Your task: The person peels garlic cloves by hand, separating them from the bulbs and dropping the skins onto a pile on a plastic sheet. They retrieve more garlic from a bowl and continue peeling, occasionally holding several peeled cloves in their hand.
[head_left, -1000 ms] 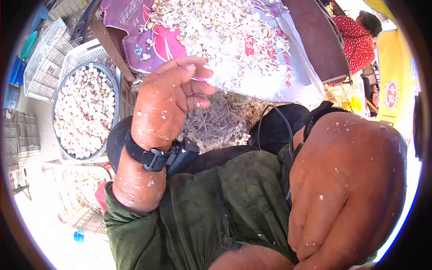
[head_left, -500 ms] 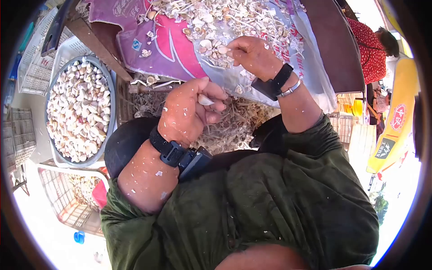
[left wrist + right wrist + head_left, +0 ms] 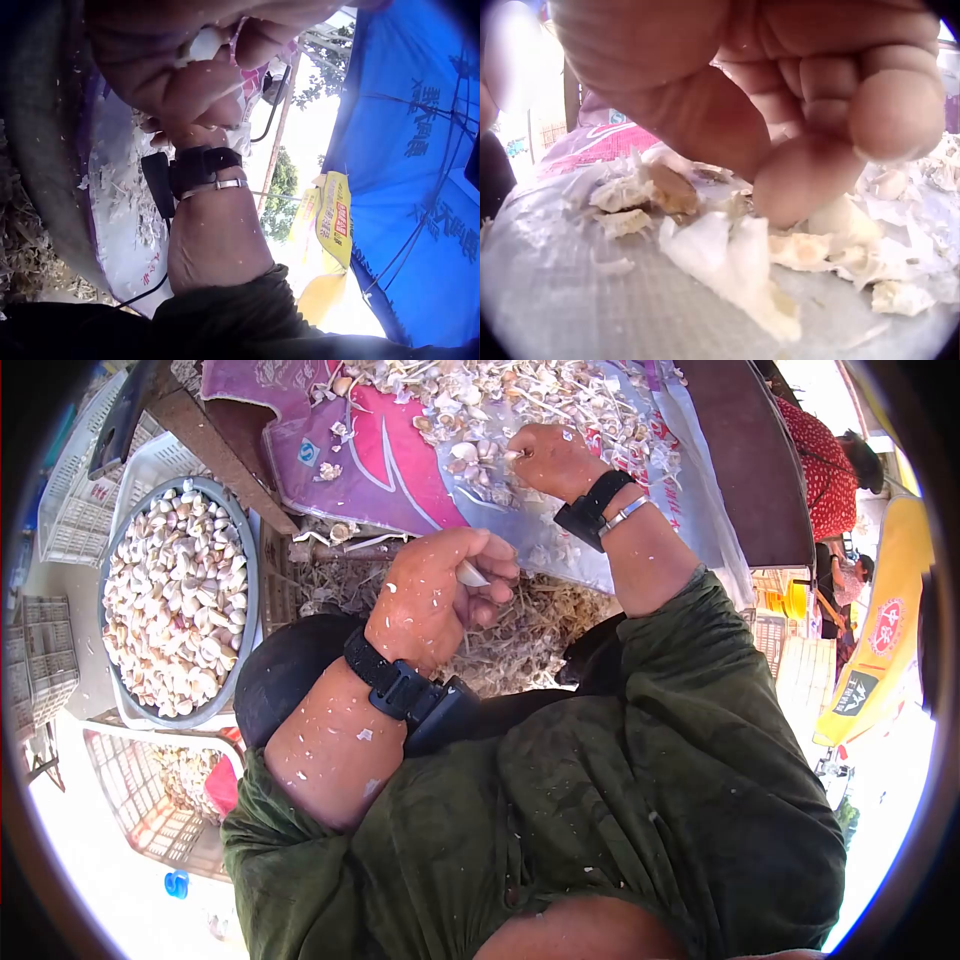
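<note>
In the head view my left hand [image 3: 420, 600], palm up over my lap, holds a peeled-looking garlic clove [image 3: 470, 574] in its curled fingers. That pale clove [image 3: 206, 43] also shows against the fingers in the left wrist view. My right hand [image 3: 562, 462] is at the near edge of a heap of garlic cloves and skins [image 3: 465, 400], fingers bent downward. Close up, its fingertips [image 3: 806, 180] reach down among papery skins [image 3: 724, 255] and a pale clove [image 3: 844, 217]; I cannot tell whether they pinch it. The heap lies on a purple and silver printed sack [image 3: 300, 490].
A grey basin [image 3: 243, 525] full of garlic cloves stands at the left. Below it is a plastic crate [image 3: 130, 790], with more crates [image 3: 90, 510] behind. Dry husks [image 3: 510, 650] lie beneath the board's edge. Another person in red [image 3: 815, 470] sits at the far right.
My right hand has gone from close before the camera to the heap, then shifted slightly along its edge. The left hand has lowered, turned toward the lap, and now shows a clove in its fingers.
</note>
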Motion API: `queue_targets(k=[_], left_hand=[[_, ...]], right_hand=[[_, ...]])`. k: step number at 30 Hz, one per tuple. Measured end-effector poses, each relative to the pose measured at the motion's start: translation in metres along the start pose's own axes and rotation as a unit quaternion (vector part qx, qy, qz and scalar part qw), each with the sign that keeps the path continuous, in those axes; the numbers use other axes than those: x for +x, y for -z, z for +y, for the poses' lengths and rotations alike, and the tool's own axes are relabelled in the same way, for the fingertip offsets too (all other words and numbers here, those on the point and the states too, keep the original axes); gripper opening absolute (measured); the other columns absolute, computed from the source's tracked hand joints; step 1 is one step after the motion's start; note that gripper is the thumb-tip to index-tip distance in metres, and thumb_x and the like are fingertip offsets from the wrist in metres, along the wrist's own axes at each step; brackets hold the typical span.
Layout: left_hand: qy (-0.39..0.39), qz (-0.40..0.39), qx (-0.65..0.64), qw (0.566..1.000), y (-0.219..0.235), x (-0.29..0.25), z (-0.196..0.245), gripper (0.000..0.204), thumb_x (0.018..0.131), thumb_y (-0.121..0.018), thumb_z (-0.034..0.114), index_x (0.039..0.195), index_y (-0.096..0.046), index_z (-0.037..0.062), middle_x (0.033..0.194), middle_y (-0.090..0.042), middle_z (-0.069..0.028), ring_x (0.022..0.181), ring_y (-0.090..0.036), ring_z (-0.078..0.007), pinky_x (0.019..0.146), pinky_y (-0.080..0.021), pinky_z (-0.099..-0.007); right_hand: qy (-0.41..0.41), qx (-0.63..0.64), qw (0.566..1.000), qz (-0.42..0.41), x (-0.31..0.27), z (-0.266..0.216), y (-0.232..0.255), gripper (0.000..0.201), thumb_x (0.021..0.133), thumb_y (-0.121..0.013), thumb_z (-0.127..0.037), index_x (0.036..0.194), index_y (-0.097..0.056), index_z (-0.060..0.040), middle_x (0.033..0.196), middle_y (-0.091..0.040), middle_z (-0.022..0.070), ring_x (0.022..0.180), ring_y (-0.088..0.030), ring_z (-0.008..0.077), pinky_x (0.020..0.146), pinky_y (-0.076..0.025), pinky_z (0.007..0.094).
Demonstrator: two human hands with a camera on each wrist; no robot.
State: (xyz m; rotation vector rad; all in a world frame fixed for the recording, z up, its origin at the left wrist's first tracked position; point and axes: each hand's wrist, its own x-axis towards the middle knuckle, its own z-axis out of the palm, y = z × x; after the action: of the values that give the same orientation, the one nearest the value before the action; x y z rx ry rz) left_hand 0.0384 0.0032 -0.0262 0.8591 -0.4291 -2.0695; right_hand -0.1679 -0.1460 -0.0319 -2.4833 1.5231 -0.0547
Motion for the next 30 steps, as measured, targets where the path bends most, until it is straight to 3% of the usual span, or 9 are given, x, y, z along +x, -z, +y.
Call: queue_targets(k=[1, 2, 3, 5, 9, 11, 12, 13, 30], left_hand=[[0.005, 0.011, 0.006, 1.0, -0.001, -0.001, 0.001, 0.031, 0.093, -0.052, 0.026, 0.096, -0.064, -0.002, 0.088, -0.064, -0.0111, 0.068, -0.057, -0.0163, 0.055, -0.043, -0.0273], [0.009, 0.022, 0.013, 1.0, -0.001, -0.001, 0.001, 0.031, 0.093, -0.053, 0.026, 0.097, -0.064, -0.0024, 0.088, -0.063, -0.0114, 0.068, -0.057, -0.0163, 0.056, -0.043, -0.0273], [0.007, 0.021, 0.014, 1.0, -0.001, -0.002, 0.0, 0.031, 0.093, -0.053, 0.026, 0.097, -0.064, -0.0024, 0.088, -0.063, -0.0114, 0.068, -0.057, -0.0163, 0.056, -0.043, -0.0273], [0.007, 0.024, 0.019, 1.0, 0.0, -0.001, 0.0, 0.032, 0.092, -0.054, 0.026, 0.098, -0.064, -0.0032, 0.088, -0.063, -0.0125, 0.068, -0.057, -0.0171, 0.056, -0.043, -0.0274], [0.01, 0.004, 0.009, 1.0, 0.006, -0.002, -0.008, 0.029, 0.091, -0.057, 0.024, 0.099, -0.064, -0.0027, 0.09, -0.064, -0.0105, 0.072, -0.059, -0.0177, 0.059, -0.047, -0.0293], [-0.144, -0.047, 0.156, 0.976, 0.008, -0.001, -0.014, 0.024, 0.085, -0.059, 0.021, 0.089, -0.065, -0.0009, 0.081, -0.066, -0.01, 0.064, -0.06, -0.0163, 0.051, -0.045, -0.0264], [0.004, -0.007, 0.008, 1.0, 0.006, 0.001, -0.011, 0.024, 0.086, -0.059, 0.021, 0.091, -0.065, -0.0015, 0.082, -0.066, -0.0104, 0.065, -0.061, -0.0169, 0.052, -0.046, -0.0268], [-0.042, -0.028, 0.063, 0.997, 0.007, 0.003, -0.015, 0.025, 0.086, -0.059, 0.021, 0.093, -0.064, -0.0022, 0.083, -0.066, -0.011, 0.065, -0.061, -0.0171, 0.052, -0.046, -0.0266], [-0.009, -0.016, 0.038, 0.999, 0.001, -0.013, 0.001, 0.029, 0.088, -0.057, 0.025, 0.096, -0.064, -0.0016, 0.087, -0.064, -0.0103, 0.07, -0.061, -0.0166, 0.055, -0.047, -0.026]], right_hand=[[-0.007, 0.067, 0.998, 0.011, -0.003, -0.002, 0.006, 0.035, 0.075, -0.067, -0.018, 0.104, -0.065, 0.0016, 0.099, -0.069, 0.0172, 0.09, -0.067, 0.0308, 0.08, -0.053, 0.0376], [-0.139, 0.33, 0.932, -0.056, -0.012, -0.007, 0.017, 0.038, 0.08, -0.065, -0.009, 0.116, -0.061, 0.0032, 0.097, -0.069, 0.0149, 0.08, -0.069, 0.0213, 0.071, -0.056, 0.0346], [-0.138, 0.329, 0.933, -0.053, -0.022, -0.007, 0.019, 0.038, 0.08, -0.065, -0.009, 0.116, -0.061, 0.0032, 0.097, -0.069, 0.0149, 0.08, -0.069, 0.0213, 0.071, -0.056, 0.0346], [-0.036, 0.677, 0.729, -0.096, -0.039, -0.005, 0.023, 0.033, 0.086, -0.063, -0.004, 0.117, -0.059, 0.0062, 0.101, -0.068, 0.0168, 0.079, -0.07, 0.0201, 0.071, -0.058, 0.0335], [0.143, 0.745, 0.637, -0.134, -0.083, -0.057, 0.058, 0.028, 0.09, -0.058, -0.001, 0.115, -0.058, 0.0101, 0.105, -0.065, 0.0272, 0.079, -0.07, 0.0236, 0.072, -0.059, 0.0346], [0.238, 0.716, 0.627, -0.196, -0.11, -0.1, 0.091, 0.025, 0.087, -0.059, 0.004, 0.111, -0.06, 0.0116, 0.1, -0.067, 0.0233, 0.077, -0.07, 0.027, 0.061, -0.057, 0.0337], [0.239, 0.716, 0.626, -0.194, -0.11, -0.097, 0.091, 0.025, 0.087, -0.059, 0.004, 0.111, -0.06, 0.0116, 0.1, -0.067, 0.0233, 0.077, -0.07, 0.027, 0.061, -0.057, 0.0337], [0.249, 0.714, 0.625, -0.193, -0.112, -0.099, 0.094, 0.025, 0.087, -0.059, 0.004, 0.11, -0.06, 0.0116, 0.1, -0.067, 0.0236, 0.076, -0.07, 0.0269, 0.061, -0.057, 0.0335], [0.385, 0.692, 0.575, -0.205, -0.083, -0.138, 0.104, 0.019, 0.08, -0.07, 0.004, 0.097, -0.065, 0.0114, 0.098, -0.066, 0.0283, 0.072, -0.07, 0.0258, 0.059, -0.058, 0.0299]])
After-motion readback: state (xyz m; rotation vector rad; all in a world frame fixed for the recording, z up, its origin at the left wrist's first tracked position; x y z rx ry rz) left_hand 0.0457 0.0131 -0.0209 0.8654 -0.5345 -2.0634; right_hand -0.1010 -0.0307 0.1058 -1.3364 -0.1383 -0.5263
